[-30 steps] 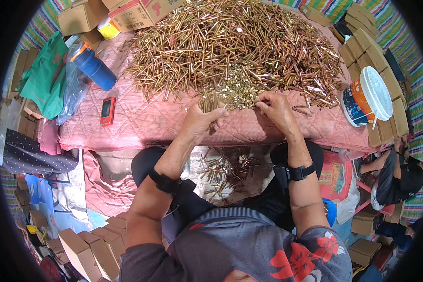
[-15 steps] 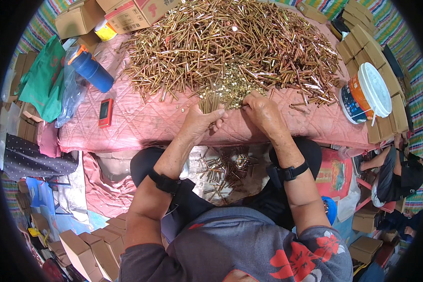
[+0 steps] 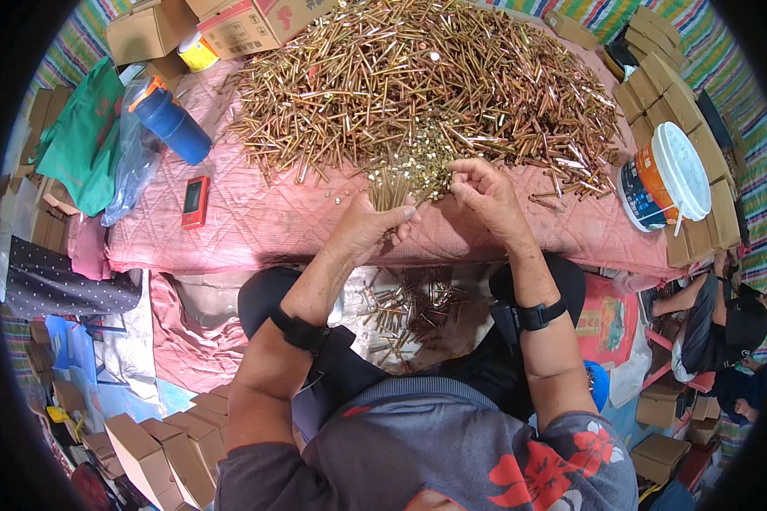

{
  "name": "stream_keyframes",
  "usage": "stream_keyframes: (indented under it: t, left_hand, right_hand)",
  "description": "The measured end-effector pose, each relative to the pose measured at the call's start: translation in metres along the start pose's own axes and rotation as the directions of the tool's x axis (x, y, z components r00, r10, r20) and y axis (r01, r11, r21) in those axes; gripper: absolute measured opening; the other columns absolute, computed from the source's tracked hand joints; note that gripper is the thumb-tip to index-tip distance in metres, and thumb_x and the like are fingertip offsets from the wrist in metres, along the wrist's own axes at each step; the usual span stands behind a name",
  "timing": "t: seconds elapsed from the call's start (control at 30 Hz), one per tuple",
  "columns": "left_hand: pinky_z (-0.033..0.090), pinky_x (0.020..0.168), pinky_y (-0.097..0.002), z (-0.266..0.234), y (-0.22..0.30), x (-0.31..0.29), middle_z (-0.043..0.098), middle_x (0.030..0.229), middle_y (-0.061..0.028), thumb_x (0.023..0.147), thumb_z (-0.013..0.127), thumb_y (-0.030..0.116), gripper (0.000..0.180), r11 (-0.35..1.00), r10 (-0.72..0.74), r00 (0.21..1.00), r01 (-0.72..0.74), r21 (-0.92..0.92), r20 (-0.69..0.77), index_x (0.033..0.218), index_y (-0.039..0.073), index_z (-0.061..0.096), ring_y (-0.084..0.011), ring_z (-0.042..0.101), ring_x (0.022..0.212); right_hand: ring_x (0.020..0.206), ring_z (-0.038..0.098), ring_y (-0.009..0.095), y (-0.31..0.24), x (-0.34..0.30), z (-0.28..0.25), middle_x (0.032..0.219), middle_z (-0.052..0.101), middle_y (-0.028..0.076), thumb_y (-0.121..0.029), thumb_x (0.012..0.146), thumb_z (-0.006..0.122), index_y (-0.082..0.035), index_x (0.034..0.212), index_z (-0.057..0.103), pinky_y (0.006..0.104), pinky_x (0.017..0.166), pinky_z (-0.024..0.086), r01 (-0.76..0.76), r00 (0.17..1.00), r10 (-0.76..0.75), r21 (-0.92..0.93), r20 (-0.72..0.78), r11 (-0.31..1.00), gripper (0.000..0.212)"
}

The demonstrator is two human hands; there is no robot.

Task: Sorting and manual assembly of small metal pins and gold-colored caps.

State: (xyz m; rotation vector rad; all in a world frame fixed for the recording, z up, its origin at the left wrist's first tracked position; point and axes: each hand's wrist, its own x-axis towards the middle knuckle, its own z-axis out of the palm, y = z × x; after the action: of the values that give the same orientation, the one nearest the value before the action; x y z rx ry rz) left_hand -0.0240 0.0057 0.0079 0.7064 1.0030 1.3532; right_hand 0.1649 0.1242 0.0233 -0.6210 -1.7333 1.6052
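My left hand is closed round a bundle of thin straight rods, which fan out away from me over the cloth. Just beyond it lies a small heap of little pale-gold pieces; they are too small to name. At the right edge of that heap is my right hand, its fingers curled and the thumb close to the index finger. Whatever lies between those fingertips, I cannot make out. Behind both hands spreads a large pile of brass-coloured metal rods or tubes.
A pink quilted cloth covers the work surface. To the left are a blue bottle and a red device with a screen. A white-lidded bucket stands right. More rods lie below, between my knees. Cardboard boxes surround the place.
My right hand has moved slightly right and up, and its fingers have lifted off the cloth toward the small pieces. The left hand keeps its bundle, shifted slightly.
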Motion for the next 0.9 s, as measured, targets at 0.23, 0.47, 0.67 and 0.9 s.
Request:
stream_keyframes:
  t: [0.23, 0.47, 0.67, 0.9]
  left_hand:
    - [0.046, 0.043, -0.0196, 0.002, -0.001, -0.001, 0.065, 0.078, -0.0118, 0.085, 0.065, 0.006, 0.015, 0.999, -0.004, 0.999, 0.006, -0.037, 0.053, 0.096, -0.001, 0.056, -0.0101, 0.057, 0.052]
    - [0.045, 0.042, -0.0191, 0.0, -0.004, 0.0, 0.064, 0.076, -0.0107, 0.085, 0.066, 0.006, 0.014, 1.0, -0.017, 0.998, 0.019, -0.024, 0.053, 0.093, -0.001, 0.057, -0.0091, 0.058, 0.053]
    - [0.044, 0.042, -0.0188, -0.001, -0.004, -0.001, 0.064, 0.076, -0.0101, 0.084, 0.066, 0.005, 0.015, 0.998, -0.055, 0.997, 0.055, 0.007, 0.062, 0.095, 0.0, 0.058, -0.0091, 0.058, 0.052]
    - [0.043, 0.041, -0.0189, -0.002, -0.002, -0.006, 0.063, 0.074, -0.0088, 0.083, 0.068, 0.007, 0.019, 1.0, -0.026, 0.993, 0.028, -0.014, 0.119, 0.096, 0.0, 0.056, -0.0093, 0.056, 0.05]
  right_hand:
    - [0.066, 0.055, 0.007, 0.012, 0.0, 0.005, 0.084, 0.062, 0.002, -0.007, 0.091, 0.059, -0.001, 0.106, 0.059, 0.0193, 0.059, 0.046, -0.201, 0.98, 0.185, 0.399, 0.08, 0.895, 0.016]
    - [0.067, 0.058, 0.005, 0.007, -0.001, 0.007, 0.087, 0.064, 0.002, -0.005, 0.088, 0.062, -0.001, 0.104, 0.061, 0.0155, 0.057, 0.044, -0.255, 0.966, 0.251, 0.345, 0.059, 0.903, 0.016]
    - [0.071, 0.058, 0.006, 0.005, -0.002, 0.007, 0.087, 0.064, 0.002, -0.004, 0.086, 0.064, -0.002, 0.1, 0.064, 0.0172, 0.062, 0.047, -0.227, 0.974, 0.212, 0.284, 0.084, 0.932, 0.014]
    - [0.073, 0.058, 0.007, 0.001, -0.002, -0.001, 0.085, 0.063, 0.001, -0.002, 0.085, 0.065, -0.001, 0.097, 0.065, 0.0212, 0.069, 0.049, -0.107, 0.979, 0.085, 0.111, 0.187, 0.988, 0.012]
